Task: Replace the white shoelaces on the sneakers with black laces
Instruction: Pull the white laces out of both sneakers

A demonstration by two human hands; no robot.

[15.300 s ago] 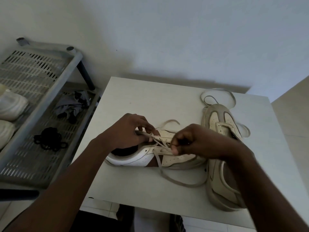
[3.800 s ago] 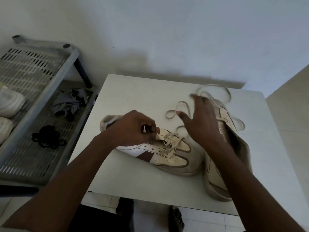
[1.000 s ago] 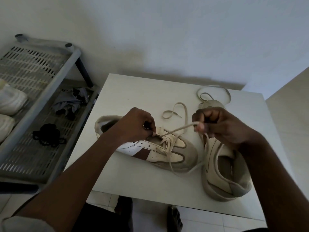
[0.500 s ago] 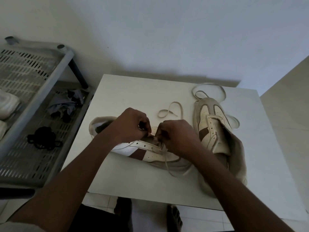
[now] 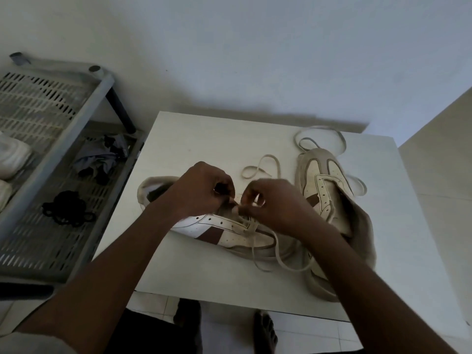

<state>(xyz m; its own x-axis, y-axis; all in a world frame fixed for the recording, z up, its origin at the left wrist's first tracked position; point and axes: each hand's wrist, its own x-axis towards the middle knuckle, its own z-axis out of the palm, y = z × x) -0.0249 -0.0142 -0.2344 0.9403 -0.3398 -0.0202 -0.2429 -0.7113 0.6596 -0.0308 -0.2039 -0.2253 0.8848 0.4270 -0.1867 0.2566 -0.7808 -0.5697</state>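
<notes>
A cream sneaker with a brown stripe point(image 5: 217, 229) lies on its side across the white table point(image 5: 204, 277), toe pointing right. My left hand point(image 5: 204, 191) grips its tongue and upper eyelet area. My right hand point(image 5: 270, 200) pinches the white lace point(image 5: 278, 259) at the eyelets; the lace's loose part trails over the toe and loops on the table. A second cream sneaker point(image 5: 324, 190) lies at the right, without a lace in its eyelets. Another loose white lace point(image 5: 319, 134) curls behind it. A bundle of black laces point(image 5: 67, 208) rests on the rack at the left.
A grey slatted plastic rack point(image 5: 38, 123) stands left of the table, holding a crumpled dark cloth point(image 5: 102, 159) and white shoes point(image 5: 11, 157) at its left edge. A wall runs close behind the table. Bare feet point(image 5: 264, 330) show on the tiled floor below the table's front edge.
My right hand, which had pulled a stretch of white lace out to the right a second ago, has come back to the eyelets beside my left hand. The lace now lies slack over the toe.
</notes>
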